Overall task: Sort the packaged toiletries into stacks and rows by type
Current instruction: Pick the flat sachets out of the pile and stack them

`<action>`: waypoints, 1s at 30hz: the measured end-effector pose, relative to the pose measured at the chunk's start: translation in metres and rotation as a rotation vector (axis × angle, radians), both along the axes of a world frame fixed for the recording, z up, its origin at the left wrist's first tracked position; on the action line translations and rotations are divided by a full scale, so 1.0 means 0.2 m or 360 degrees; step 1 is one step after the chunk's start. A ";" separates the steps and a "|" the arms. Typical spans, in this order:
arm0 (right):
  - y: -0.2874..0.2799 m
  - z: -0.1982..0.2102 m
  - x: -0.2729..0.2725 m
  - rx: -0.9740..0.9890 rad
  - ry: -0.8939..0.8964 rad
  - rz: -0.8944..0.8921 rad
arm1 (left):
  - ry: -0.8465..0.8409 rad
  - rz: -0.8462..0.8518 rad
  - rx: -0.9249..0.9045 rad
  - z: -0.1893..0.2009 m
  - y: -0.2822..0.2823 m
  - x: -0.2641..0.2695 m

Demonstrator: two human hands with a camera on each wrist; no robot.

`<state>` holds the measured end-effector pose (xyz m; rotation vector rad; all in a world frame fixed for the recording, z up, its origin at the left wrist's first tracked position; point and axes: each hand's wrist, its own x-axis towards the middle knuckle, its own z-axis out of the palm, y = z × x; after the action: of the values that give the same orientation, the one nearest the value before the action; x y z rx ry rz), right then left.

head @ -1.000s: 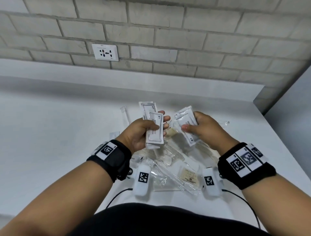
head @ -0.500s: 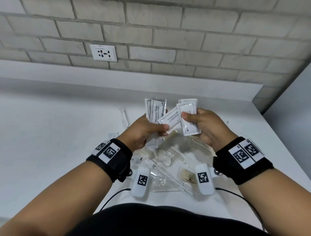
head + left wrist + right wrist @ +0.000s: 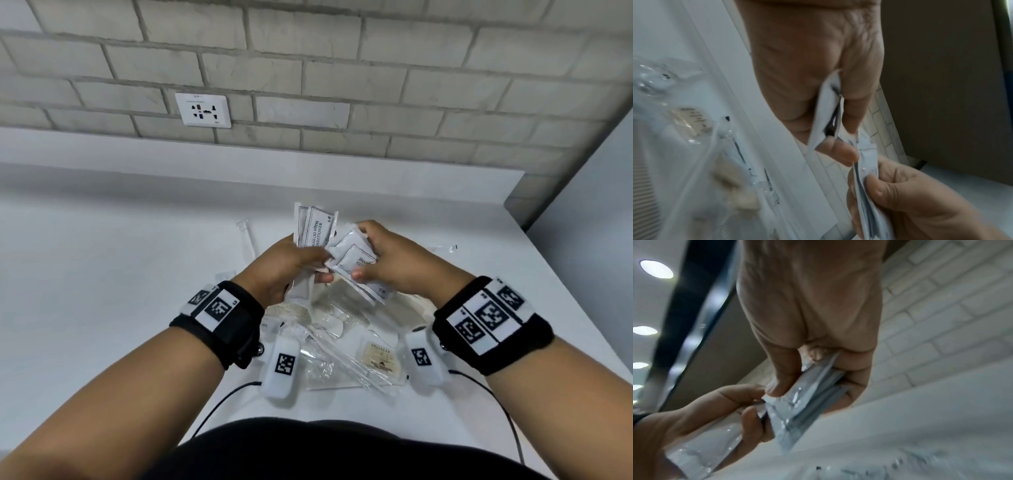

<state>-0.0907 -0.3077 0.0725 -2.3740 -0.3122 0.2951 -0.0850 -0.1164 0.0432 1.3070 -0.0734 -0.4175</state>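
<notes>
My left hand grips a few white shampoo sachets that stand upright above the counter. Close beside it, my right hand pinches a second bunch of the same white sachets, tilted, thumb on top. The two bunches touch between the hands. In the left wrist view the sachets sit edge-on between my thumb and fingers. In the right wrist view the stack is clamped between my thumb and fingers. Beneath the hands lies a heap of clear-wrapped toiletries.
The white counter runs to a low white backsplash and a grey brick wall with a socket. A clear-wrapped long item lies left of the hands, a small clear packet to the right. A beige-labelled packet lies near me.
Both hands have come closer together. The right hand's sachets have swung from upright to tilted and now meet the left hand's bunch.
</notes>
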 end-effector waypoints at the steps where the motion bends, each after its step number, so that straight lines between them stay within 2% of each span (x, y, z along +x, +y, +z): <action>1: -0.02 -0.05 0.02 0.0117 0.0031 -0.0100 | 0.0044 0.0060 -0.0052 -0.02 0.01 0.00; 3: -0.07 -0.13 0.03 0.0462 0.0169 -0.0300 | 0.0111 0.0107 -0.0145 -0.05 0.02 0.00; 6: -0.11 -0.14 0.03 0.0916 0.0322 -0.0422 | 0.0095 0.0093 -0.0129 -0.06 0.04 0.00; 7: -0.11 -0.12 0.03 0.1012 0.0327 -0.0407 | 0.0075 0.0081 -0.0040 -0.06 0.04 0.00; 9: -0.10 -0.02 0.04 0.1100 0.0273 -0.0287 | -0.0038 0.0070 0.0325 -0.04 0.05 0.00; 12: -0.06 0.14 0.06 0.0781 -0.0016 -0.0020 | -0.0255 -0.0027 0.0764 -0.02 0.04 0.02; 13: -0.04 0.18 0.07 0.0540 -0.0119 0.0070 | -0.0329 -0.0086 0.0862 -0.01 0.04 0.03; 15: -0.01 0.25 0.09 -0.0130 -0.0190 0.0276 | -0.0438 -0.0171 0.0973 0.02 0.03 0.04; 17: 0.03 0.25 0.08 -0.0660 -0.0120 0.0490 | -0.0435 -0.0194 0.0829 0.06 0.02 0.05; 19: 0.07 0.21 0.07 -0.0699 -0.0014 0.0574 | -0.0346 -0.0220 0.0490 0.05 0.03 0.06; 22: 0.09 0.12 0.05 -0.0332 0.0023 0.0421 | -0.0161 -0.0181 0.0158 0.02 0.05 0.08; 25: 0.05 0.02 0.04 0.0117 0.0042 0.0059 | 0.0111 0.0003 -0.0215 -0.01 0.07 0.07; 28: 0.05 -0.07 0.00 0.1068 0.0443 -0.0169 | 0.0208 0.0136 -0.0605 -0.05 0.07 0.08; 30: 0.08 -0.12 -0.03 0.1457 0.0774 -0.0219 | 0.0142 0.0170 -0.0657 -0.05 0.04 0.07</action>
<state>-0.0973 -0.2914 0.0486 -1.3614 -0.0253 0.5170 -0.0712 -0.1080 0.0323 0.8804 -0.0129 -0.3469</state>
